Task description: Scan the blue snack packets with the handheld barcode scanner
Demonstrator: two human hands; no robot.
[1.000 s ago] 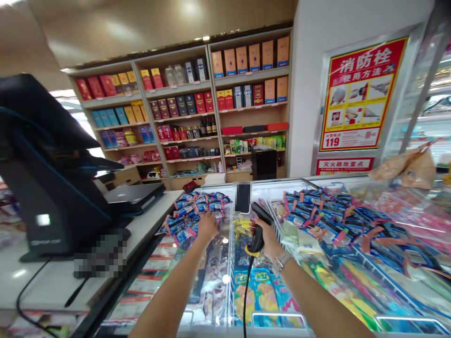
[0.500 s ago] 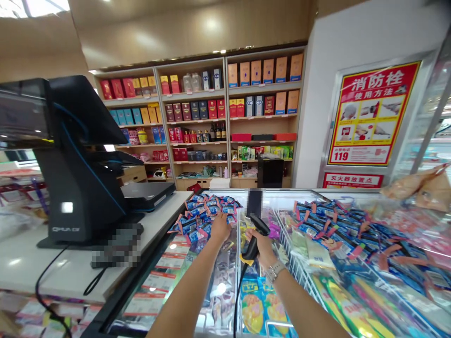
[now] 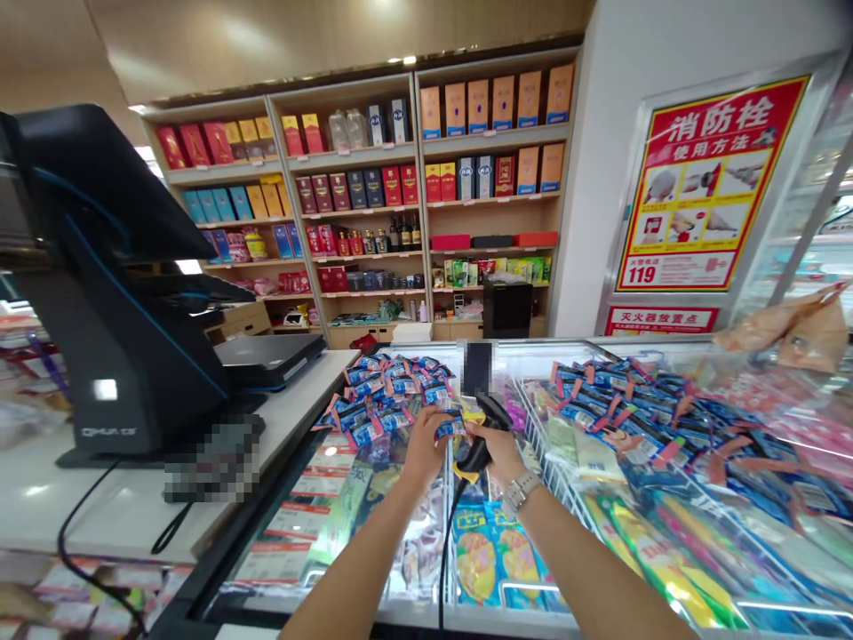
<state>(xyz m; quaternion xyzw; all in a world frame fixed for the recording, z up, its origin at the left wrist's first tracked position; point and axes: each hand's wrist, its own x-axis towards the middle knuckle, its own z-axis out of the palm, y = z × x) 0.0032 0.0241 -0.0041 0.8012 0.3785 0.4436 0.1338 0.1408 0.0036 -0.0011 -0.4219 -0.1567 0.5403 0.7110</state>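
Observation:
Pinched in the fingers of my left hand point(image 3: 422, 452) is a small blue packet point(image 3: 450, 428) with pinkish ends. My right hand point(image 3: 502, 452), with a watch at the wrist, is wrapped round a black and yellow barcode scanner point(image 3: 474, 456). The scanner's cable runs down towards me. My right fingertips are close to the packet; whether they touch it I cannot tell. Both hands are above the freezer's glass top. Just beyond my left hand lies a pile of similar blue packets point(image 3: 400, 384), and a larger pile point(image 3: 619, 400) spreads out on the right.
At the left, a counter point(image 3: 293, 396) carries a black checkout terminal point(image 3: 133, 356) and a scale point(image 3: 267, 351). Frozen goods in wire baskets show in the freezer point(image 3: 579, 524). Shelves point(image 3: 426, 213) of boxed goods stand behind, beside a red wall sign point(image 3: 713, 196).
My left hand has come back from the pile towards the scanner and now holds a blue packet. The scanner remains in my right hand. The view has shifted slightly.

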